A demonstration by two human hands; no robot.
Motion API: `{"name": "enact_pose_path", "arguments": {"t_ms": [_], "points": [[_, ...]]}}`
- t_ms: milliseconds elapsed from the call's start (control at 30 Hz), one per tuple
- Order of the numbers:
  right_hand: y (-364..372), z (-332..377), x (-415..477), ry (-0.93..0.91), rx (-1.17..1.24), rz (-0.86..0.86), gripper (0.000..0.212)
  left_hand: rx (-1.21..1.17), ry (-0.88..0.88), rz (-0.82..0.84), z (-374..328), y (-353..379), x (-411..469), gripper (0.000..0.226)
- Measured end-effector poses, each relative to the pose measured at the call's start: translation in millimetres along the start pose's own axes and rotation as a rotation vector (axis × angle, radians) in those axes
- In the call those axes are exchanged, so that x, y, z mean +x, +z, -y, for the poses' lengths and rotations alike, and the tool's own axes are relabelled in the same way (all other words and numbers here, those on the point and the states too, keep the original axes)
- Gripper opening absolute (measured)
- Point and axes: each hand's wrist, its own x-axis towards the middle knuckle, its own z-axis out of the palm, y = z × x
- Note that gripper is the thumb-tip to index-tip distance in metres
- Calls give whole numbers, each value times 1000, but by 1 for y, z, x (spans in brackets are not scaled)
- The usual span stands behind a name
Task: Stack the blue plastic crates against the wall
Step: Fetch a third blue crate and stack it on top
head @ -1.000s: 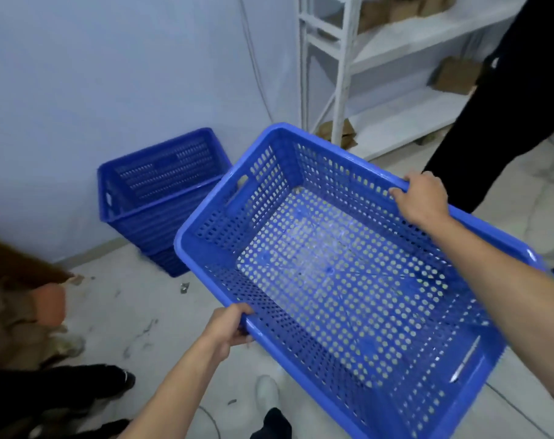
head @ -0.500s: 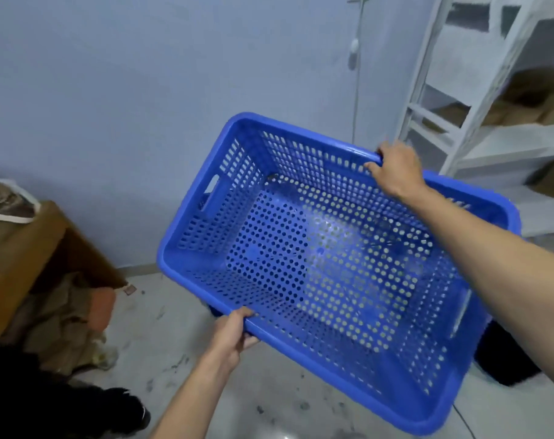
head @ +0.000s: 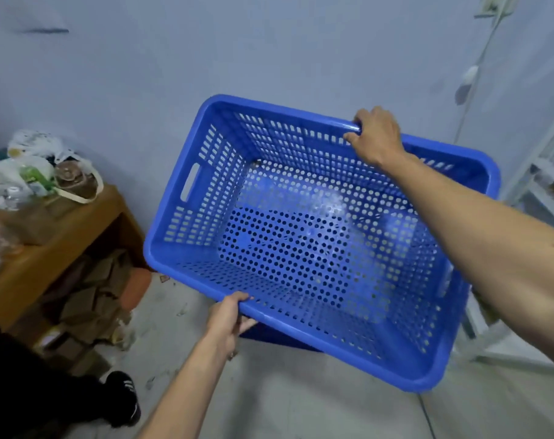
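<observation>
I held the crate (head: 316, 242) in the air near the wall (head: 206, 52), my left hand (head: 226, 315) clenched on its near rim and my right hand (head: 375, 137) clenched on its far rim. A second crate (head: 269, 339) showed in part just below it, on the floor. Since the crate was tilted and hid the lower one, its base could have caught the rim beneath and jammed askew instead of nesting.

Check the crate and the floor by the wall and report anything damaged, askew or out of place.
The blue crate looks intact; it is tilted only because the left hand and right hand carry it. Crumpled cardboard lies jumbled under the wooden table, and the floor is scuffed.
</observation>
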Motion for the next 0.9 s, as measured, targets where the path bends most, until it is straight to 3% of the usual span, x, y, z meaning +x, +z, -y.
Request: {"name": "enact_pose_path", "arguments": {"t_ms": [300,567,900], "points": [[98,42,117,-169,-5,79,32,-96,-32,-88,-37,18,78,13],[198,53,190,-32,-135,154,37,-77,-141,-160,-72,36,157,20],[290,38,231,-10,-177,300,32,-17,-257,-299,-80,60,214,27]]}}
